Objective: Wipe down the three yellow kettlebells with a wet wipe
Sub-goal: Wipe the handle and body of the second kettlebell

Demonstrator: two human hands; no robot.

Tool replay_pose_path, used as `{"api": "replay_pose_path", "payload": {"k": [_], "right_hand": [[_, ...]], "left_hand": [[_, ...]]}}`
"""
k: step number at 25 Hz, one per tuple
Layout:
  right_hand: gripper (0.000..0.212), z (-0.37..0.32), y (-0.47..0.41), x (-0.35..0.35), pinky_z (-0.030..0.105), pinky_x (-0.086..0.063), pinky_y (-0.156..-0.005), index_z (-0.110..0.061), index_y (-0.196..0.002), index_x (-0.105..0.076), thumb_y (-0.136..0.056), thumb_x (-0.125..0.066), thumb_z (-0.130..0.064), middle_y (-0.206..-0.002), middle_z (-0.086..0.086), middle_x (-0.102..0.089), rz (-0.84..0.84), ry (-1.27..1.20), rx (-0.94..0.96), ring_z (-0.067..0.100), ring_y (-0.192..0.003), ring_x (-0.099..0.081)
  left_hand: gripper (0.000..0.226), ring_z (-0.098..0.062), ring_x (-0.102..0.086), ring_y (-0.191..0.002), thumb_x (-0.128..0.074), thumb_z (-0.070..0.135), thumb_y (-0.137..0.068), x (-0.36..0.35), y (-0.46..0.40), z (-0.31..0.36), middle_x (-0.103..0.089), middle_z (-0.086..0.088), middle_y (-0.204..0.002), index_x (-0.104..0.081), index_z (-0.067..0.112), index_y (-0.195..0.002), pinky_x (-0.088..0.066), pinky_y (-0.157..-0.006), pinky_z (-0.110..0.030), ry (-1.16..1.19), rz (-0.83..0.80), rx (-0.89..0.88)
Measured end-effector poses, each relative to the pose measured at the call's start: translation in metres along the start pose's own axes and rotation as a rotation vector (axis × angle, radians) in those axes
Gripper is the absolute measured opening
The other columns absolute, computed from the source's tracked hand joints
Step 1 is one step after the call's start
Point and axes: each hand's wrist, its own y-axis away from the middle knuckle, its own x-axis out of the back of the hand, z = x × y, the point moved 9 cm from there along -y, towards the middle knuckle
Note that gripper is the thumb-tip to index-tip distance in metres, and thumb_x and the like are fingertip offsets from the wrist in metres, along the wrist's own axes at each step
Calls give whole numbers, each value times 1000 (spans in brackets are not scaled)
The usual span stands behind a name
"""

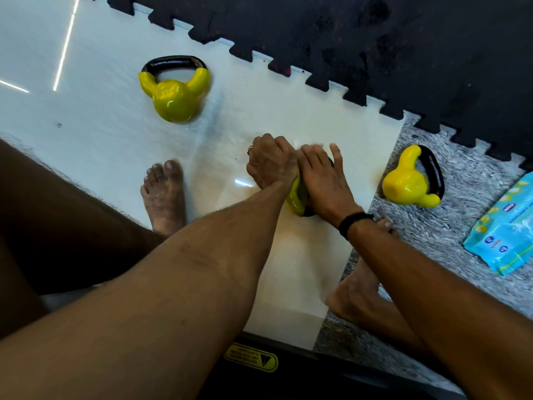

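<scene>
Three yellow kettlebells with black handles lie on the floor. One kettlebell lies at the far left and a second kettlebell lies on its side at the right. The middle kettlebell sits between my feet, mostly hidden by both hands. My left hand grips its top with curled fingers. My right hand, with a black band on the wrist, lies over it with fingers spread. A pale blur at those fingertips looks like the wet wipe.
A blue pack of wet wipes lies on the grey speckled floor at the right. Black interlocking foam mats border the white tile at the far side. My bare feet stand either side of the middle kettlebell. Dark equipment with a yellow label sits close below.
</scene>
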Motion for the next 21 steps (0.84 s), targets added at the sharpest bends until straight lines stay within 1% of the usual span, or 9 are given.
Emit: {"api": "replay_pose_path", "payload": {"k": [3,5,8,13,14,16,18,19,21], "right_hand": [[68,0,31,-6,52,-1,-120,-6,-153,-9,-90,-32,-15,-162,14,-10,65,-4,-13,27,-150,-6],[74,-1,39,-10,52,1,-120,-6,-154,-4,-89,-38,-13,-163,13,-2,47,-35,-40,27,-151,0],[78,-11,43,-9,52,-2,-121,-2,-153,-9,-85,-46,-9,-162,16,-3,92,-236,-114,29,-150,1],[66,-30,39,-8,40,-7,-123,-3,-152,-18,-91,-41,4,-160,16,-17,261,-978,-393,19,-149,-14],[64,-29,38,-9,37,-17,-122,-5,-151,-24,-90,-43,5,-155,14,-32,276,-1100,-485,12,-141,-28],[56,-18,36,-5,25,-41,-105,-7,-140,-44,-86,-44,8,-121,1,-58,313,-1380,-718,3,-109,-48],[28,-13,33,7,27,-48,-79,-13,-101,-67,-84,-51,4,-85,-6,-56,390,-1677,-906,8,-81,-51],[19,-11,33,13,29,-44,-68,-17,-73,-61,-83,-55,-2,-70,-6,-48,448,-1813,-989,9,-67,-46],[31,-15,29,25,23,-41,-54,-20,-60,-45,-87,-59,-16,-63,-4,-39,501,-2108,-1136,9,-52,-40]], "left_hand": [[27,-29,-57,-88,-38,20,-91,0,1,1,-61,-9,-87,-55,8,-75,-32,-66,-33,1,10,-5],[28,-29,-57,-88,-38,20,-92,1,2,1,-61,-10,-88,-58,6,-77,-32,-68,-33,16,22,-2],[28,-29,-57,-88,-38,19,-91,3,2,2,-61,-10,-88,-56,6,-76,-30,-67,-32,23,30,-12],[25,-29,-55,-87,-38,19,-91,1,1,-1,-59,-9,-88,-51,7,-73,-28,-66,-32,25,-11,13],[24,-29,-55,-87,-38,20,-91,3,2,1,-58,-10,-87,-50,8,-72,-28,-66,-32,18,-4,6],[26,-30,-56,-86,-35,22,-89,3,-1,2,-58,-10,-86,-49,9,-72,-28,-65,-32,27,25,-19],[30,-30,-56,-86,-34,23,-88,-4,0,-5,-59,-11,-87,-53,6,-74,-29,-64,-32,15,4,1],[29,-31,-56,-87,-35,22,-89,-4,1,-4,-59,-12,-88,-54,5,-76,-30,-64,-32,14,-27,29],[26,-30,-54,-88,-39,20,-90,3,1,2,-59,-12,-91,-56,4,-79,-30,-66,-33,8,-12,14]]}}
